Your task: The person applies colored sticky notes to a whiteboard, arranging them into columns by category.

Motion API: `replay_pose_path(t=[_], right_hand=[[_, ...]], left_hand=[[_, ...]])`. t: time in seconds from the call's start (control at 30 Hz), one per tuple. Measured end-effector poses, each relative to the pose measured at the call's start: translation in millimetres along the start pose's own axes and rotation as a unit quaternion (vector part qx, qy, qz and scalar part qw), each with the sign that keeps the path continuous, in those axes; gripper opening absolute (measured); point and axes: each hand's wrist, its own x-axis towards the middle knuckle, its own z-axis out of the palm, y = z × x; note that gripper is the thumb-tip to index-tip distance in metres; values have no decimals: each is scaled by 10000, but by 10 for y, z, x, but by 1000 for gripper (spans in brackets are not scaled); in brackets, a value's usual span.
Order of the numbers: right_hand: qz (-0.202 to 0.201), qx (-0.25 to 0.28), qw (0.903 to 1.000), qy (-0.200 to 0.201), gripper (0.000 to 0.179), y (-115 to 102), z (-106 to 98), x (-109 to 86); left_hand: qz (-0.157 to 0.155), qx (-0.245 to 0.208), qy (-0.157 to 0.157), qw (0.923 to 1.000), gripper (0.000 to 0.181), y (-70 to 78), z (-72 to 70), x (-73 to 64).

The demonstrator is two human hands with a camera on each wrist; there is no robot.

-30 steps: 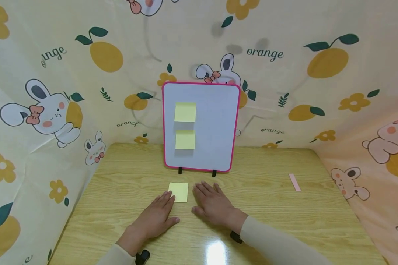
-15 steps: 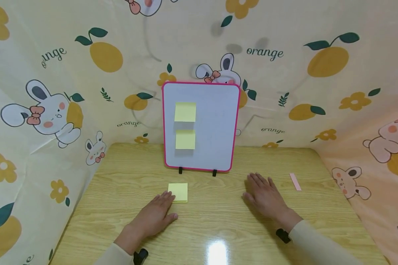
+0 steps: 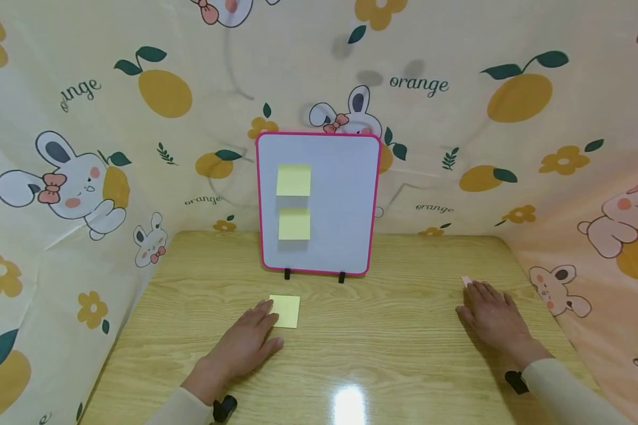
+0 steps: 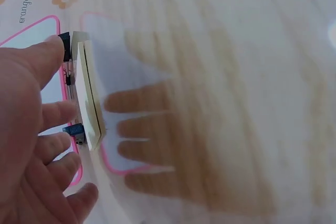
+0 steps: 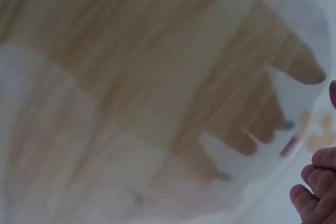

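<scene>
My left hand (image 3: 244,342) lies with its fingers extended at the left edge of a pale yellow sticky note pad (image 3: 285,311) on the table. In the left wrist view the pad (image 4: 89,98) shows its thickness beside those fingers. Far to the right, my right hand (image 3: 494,316) is over a narrow pink strip (image 3: 465,281), hiding most of it in the head view. The right wrist view has the strip (image 5: 289,146) just beyond the fingertips; whether they touch it I cannot tell. Two yellow sticky notes (image 3: 293,180) are stuck one above the other on the whiteboard (image 3: 342,200).
The pink-framed whiteboard stands upright on small black feet (image 3: 341,277) behind the pad. A patterned cloth (image 3: 430,130) encloses the wood-grain table (image 3: 372,336) at the back and sides. Each wrist wears a black device (image 3: 517,382).
My right hand has moved right, from beside the pad to the pink strip, and now covers most of it. My left hand has stayed at the pad.
</scene>
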Motion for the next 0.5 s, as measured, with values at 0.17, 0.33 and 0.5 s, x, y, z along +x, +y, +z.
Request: replay_pose_path(t=[0.17, 0.33, 0.5], right_hand=[[-75, 40, 9999, -65, 68, 137, 45, -22], [-157, 261, 9993, -210, 71, 164, 73, -21], [-96, 319, 9988, -349, 74, 131, 66, -20]], left_hand=[[100, 120, -109, 9998, 63, 13, 16, 59], [178, 263, -363, 9988, 64, 13, 47, 108], [105, 201, -456, 9987, 65, 16, 62, 141]])
